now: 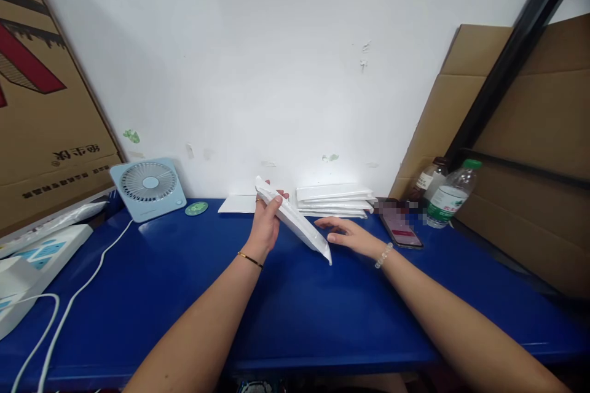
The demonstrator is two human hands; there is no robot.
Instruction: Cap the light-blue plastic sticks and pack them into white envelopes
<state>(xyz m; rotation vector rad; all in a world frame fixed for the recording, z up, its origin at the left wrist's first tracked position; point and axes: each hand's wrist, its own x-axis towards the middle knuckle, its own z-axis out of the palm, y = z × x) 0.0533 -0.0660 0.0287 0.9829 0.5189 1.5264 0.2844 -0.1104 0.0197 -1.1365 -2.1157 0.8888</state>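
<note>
Mid-frame, the left hand (266,225) grips a slanted white packet (299,223) above the blue counter (184,295); the right hand (345,236), apart from it, hovers by the lower end, fingers parted. Held one-handed near its top, the packet could swing or slip. Its contents are hidden; pixelation blurs the phone (400,227) at right.

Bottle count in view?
2. Green-capped bottle: right side of the blue desk, beyond the phone. Dark-capped bottle: just left of it, partly hidden behind it.
</note>
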